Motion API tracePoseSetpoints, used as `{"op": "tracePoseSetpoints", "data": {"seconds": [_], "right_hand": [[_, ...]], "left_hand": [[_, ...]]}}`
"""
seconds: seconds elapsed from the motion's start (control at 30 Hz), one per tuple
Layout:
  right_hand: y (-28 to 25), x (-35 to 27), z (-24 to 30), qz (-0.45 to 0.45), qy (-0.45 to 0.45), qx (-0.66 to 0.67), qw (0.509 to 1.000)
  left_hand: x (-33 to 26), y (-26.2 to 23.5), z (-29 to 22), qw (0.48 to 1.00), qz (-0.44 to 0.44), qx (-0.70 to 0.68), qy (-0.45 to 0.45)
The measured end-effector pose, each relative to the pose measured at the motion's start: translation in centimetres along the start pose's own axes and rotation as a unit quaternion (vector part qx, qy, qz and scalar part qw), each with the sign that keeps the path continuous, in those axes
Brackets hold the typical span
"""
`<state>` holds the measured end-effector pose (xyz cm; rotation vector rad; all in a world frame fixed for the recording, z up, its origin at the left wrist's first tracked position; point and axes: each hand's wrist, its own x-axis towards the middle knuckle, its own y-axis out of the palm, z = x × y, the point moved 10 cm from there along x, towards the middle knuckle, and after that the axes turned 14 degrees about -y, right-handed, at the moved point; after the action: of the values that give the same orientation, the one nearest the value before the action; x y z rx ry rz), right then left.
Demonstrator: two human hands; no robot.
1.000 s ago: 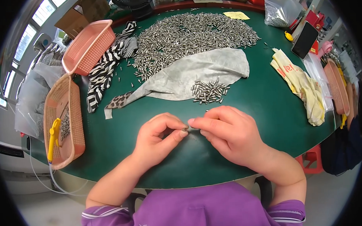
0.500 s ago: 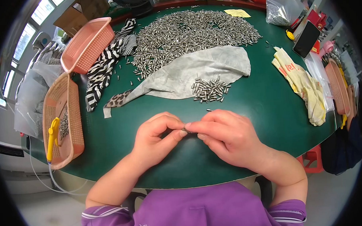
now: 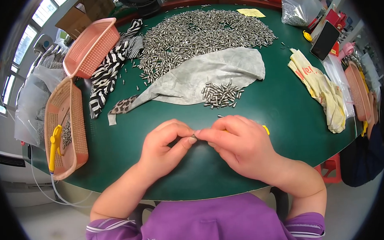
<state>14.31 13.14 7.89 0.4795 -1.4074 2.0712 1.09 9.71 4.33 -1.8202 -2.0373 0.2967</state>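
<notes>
Above the near part of the table my hands meet at their fingertips. My left hand [image 3: 165, 143] is closed, thumb and index finger pinching a small metal part [image 3: 194, 137], mostly hidden by the fingers. My right hand [image 3: 243, 145] is closed too, its fingertips against the same part. Something yellow [image 3: 266, 129] peeks out past the right hand's knuckles; its kind and whether it is held cannot be made out. Just beyond that hand lies a single metal piece [image 3: 220, 116]. Farther on, a small pile of metal pins [image 3: 221, 94] sits at the edge of a grey cloth [image 3: 236, 67].
A large heap of metal pins [image 3: 206, 32] covers the far table. Pink baskets [image 3: 80, 136] stand at left, one with a yellow air gun [image 3: 55, 146], beside a striped cloth [image 3: 110, 72]. Pale gloves [image 3: 320, 90] and a phone [image 3: 324, 41] lie at right.
The right hand has turned slightly at the fingertips, and a yellow thing now shows behind its knuckles. The left hand keeps its pinch almost in place.
</notes>
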Motion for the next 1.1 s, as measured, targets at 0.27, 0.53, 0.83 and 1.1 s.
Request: {"op": "tracePoseSetpoints", "data": {"seconds": [0.27,0.53,0.83,1.1], "right_hand": [[-0.7,0.3,-0.6,-0.036,-0.008,0.001,0.999],[-0.2,0.0,-0.8,-0.041,0.005,0.069,0.997],[-0.2,0.0,-0.2,-0.01,-0.018,-0.045,0.999],[-0.8,0.3,-0.6,-0.034,-0.011,0.014,0.999]], "left_hand": [[0.0,0.0,0.3,0.999,0.007,-0.021,-0.025],[0.1,-0.3,0.5,0.999,-0.016,-0.029,-0.032],[0.1,0.4,0.3,0.998,0.027,-0.025,-0.041],[0.1,0.5,1.5,0.991,0.047,-0.089,-0.082]]}}
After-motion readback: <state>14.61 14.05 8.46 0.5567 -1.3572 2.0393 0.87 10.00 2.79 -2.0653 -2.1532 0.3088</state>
